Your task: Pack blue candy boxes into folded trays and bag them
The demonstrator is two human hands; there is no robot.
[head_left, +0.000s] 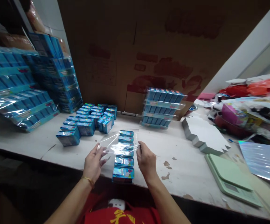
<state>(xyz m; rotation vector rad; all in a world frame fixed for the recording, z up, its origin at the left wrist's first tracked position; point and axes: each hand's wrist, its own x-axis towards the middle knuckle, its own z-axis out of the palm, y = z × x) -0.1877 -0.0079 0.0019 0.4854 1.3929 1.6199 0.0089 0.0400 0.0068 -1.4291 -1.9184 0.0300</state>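
Note:
A clear plastic bag (110,143) is stretched between my two hands, shiny with reflections. My left hand (94,163) pinches its left edge between thumb and fingers. On the other side, my right hand (146,159) grips the bag's right edge. Beneath and behind the film, a row of small blue boxes (124,161) runs away from the table's front edge; the nearest box shows fully, while the middle ones are partly veiled by glare. Whether the film touches the boxes, I cannot tell. Loose blue boxes (85,126) stand in a cluster to the left, beyond my left hand.
Wrapped packs of blue boxes (20,90) are piled at the left, and a smaller stack of packs (161,107) stands at the back against a large cardboard box (135,56). Right lie white cut card sheets (207,133), a pale green scale (232,177) and a silvery sheet (263,160).

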